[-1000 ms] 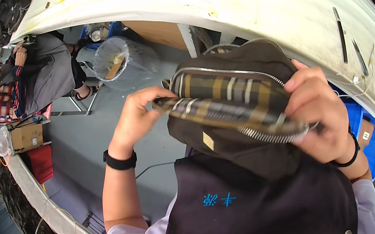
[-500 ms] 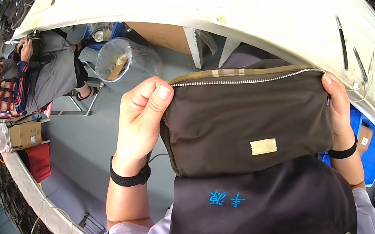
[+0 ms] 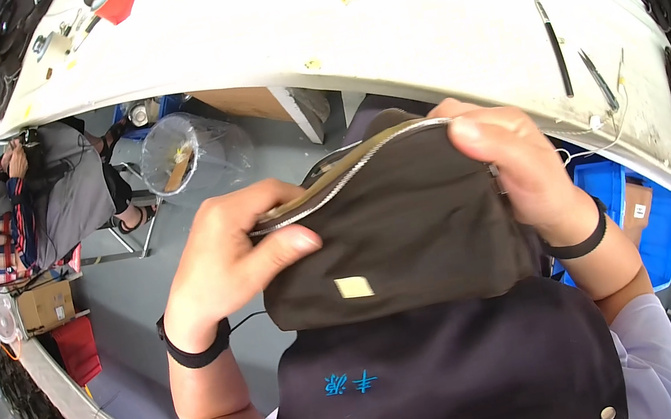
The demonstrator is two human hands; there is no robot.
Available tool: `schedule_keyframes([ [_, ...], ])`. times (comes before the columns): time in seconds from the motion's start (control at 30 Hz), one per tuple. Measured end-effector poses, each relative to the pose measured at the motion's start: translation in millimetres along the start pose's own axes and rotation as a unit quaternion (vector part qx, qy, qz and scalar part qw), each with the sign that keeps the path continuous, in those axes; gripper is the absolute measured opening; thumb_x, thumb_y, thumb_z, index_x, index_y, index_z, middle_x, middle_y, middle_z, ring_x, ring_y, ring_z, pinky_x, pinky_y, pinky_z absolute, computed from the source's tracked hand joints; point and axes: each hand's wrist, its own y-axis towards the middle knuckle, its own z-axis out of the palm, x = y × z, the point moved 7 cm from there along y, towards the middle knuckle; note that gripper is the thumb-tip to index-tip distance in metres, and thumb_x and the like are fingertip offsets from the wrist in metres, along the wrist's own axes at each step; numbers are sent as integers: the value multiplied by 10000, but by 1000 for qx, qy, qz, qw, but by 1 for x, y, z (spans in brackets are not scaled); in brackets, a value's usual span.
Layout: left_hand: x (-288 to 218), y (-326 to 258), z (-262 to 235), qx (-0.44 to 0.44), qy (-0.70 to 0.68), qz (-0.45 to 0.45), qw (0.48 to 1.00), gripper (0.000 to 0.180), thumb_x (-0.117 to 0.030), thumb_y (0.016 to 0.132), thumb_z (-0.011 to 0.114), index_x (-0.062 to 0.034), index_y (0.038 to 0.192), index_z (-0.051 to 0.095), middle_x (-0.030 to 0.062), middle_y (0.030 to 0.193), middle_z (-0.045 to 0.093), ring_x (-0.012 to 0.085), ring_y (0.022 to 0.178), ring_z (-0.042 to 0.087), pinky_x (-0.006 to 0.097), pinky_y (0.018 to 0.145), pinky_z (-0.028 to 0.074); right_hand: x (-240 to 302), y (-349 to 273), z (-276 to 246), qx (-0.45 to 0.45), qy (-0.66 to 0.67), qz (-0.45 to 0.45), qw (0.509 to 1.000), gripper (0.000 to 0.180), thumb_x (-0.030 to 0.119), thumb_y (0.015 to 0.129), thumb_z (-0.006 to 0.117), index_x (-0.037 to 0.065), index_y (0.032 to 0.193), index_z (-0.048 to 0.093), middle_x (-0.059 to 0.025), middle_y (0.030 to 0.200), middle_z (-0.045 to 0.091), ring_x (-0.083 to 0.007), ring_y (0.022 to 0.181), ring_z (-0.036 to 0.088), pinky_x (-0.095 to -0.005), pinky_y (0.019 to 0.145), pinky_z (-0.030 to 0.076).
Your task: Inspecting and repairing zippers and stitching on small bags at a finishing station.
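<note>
A dark brown fabric pouch (image 3: 411, 232) is held up in front of my dark apron (image 3: 462, 367). Along its top edge runs a silver zipper (image 3: 363, 161), and a small cream label (image 3: 355, 287) sits low on its front. My left hand (image 3: 223, 261) is closed on the pouch's upper left, thumb on the front and fingertips hidden behind the zipper edge. At the upper right corner my right hand (image 3: 526, 167) pinches the pouch beside the zipper's end. An olive-brown strip shows behind the zipper; the pouch's inside is hidden from view.
Ahead stretches a white table (image 3: 427, 14) with a black pen-like tool (image 3: 555, 49), tweezers (image 3: 597, 78) and a red container (image 3: 115, 1). A lined waste bin (image 3: 187, 155) stands beyond my left hand. At far left sits a person (image 3: 37, 199); a blue crate (image 3: 667, 232) lies at right.
The pouch has tilted, its right end higher. My left hand has moved inward over the zipper edge, and my right hand has risen to the upper corner. The view has shifted too.
</note>
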Motion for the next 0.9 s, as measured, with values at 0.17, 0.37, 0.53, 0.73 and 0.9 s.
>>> schedule_keyframes([
  [0.17,-31,39,59,61,-139,25,988,573,-359,719,839,38,1034,573,107,883,644,161,805,598,327,710,482,14,7,27,36,-121,-140,982,357,213,989,524,30,682,524,-16,670,443,-146,696,375,-303,673,343],
  [0.37,-17,36,92,134,-326,-94,931,322,-83,870,668,8,1169,592,24,1064,641,101,999,571,268,888,457,10,-9,-7,-42,-185,-166,968,170,117,888,659,19,989,564,-100,952,539,-201,859,521,-307,783,427],
  [0.53,-2,34,100,79,-397,-129,905,195,-90,909,638,-8,1084,615,-5,999,637,71,905,560,243,816,465,16,-22,-72,-141,-330,-153,921,140,97,900,618,1,1001,601,-101,903,587,-197,819,587,-300,758,470],
  [0.73,-2,40,99,87,-379,-104,915,90,-89,911,637,-19,969,632,-39,851,585,49,774,496,224,702,428,48,-49,-213,-299,-720,-131,613,245,92,892,606,0,1118,584,-174,964,608,-324,866,596,-386,802,481],
  [0.9,2,41,100,91,-418,-87,900,58,-80,904,646,-26,886,633,-64,745,520,33,671,418,208,597,356,23,-67,-286,-308,-712,25,630,257,104,907,586,7,1145,577,-184,963,607,-333,836,588,-396,776,474],
])
